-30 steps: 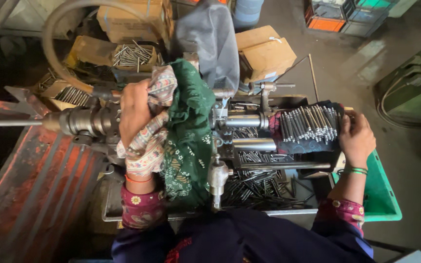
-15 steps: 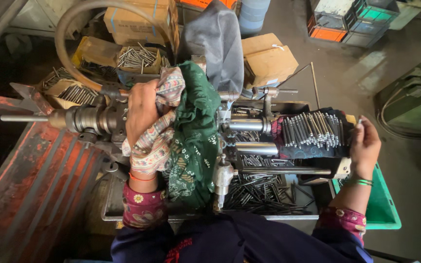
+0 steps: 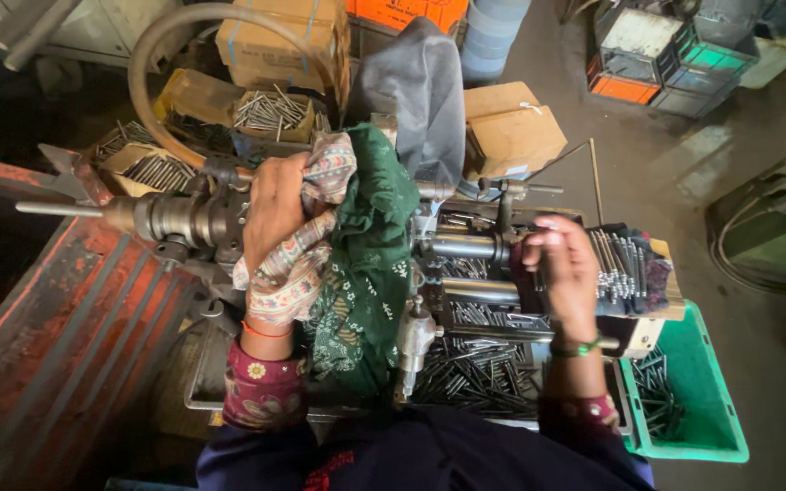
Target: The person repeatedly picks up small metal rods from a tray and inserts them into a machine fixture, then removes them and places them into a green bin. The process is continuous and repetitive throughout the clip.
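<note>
Brown cardboard boxes (image 3: 511, 127) behind the machine; left hand (image 3: 275, 209) clutches patterned cloth (image 3: 297, 264), right hand (image 3: 561, 268) closed over metal rods (image 3: 616, 264)

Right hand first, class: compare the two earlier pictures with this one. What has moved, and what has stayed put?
The right hand has moved inward from the far end of the bundle of metal pins to its near end, beside the machine's steel shafts; whether it grips anything is unclear. The left hand stays on the patterned cloth by the chuck. The green cloth and green crate are unchanged.
</note>
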